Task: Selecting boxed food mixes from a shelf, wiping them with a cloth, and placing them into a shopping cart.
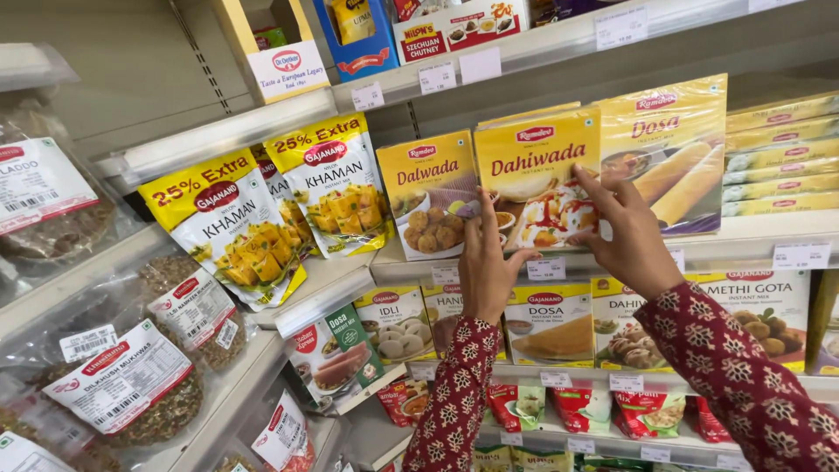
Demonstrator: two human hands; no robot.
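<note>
You hold the middle yellow box (535,179) upright on the shelf edge (743,240), your left hand (486,262) gripping its lower left corner and your right hand (627,236) its right side, crowded between a smaller yellow box (426,197) and a yellow packet (673,149).

Both arms wear long maroon sleeves (734,367) printed all over with small cream and dark floral motifs.

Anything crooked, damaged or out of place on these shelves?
Nothing is spilled or torn. The yellow box, held between the left hand and right hand, tilts slightly against its neighbours. The yellow pouches on the corner shelf lean at uneven angles.
</note>
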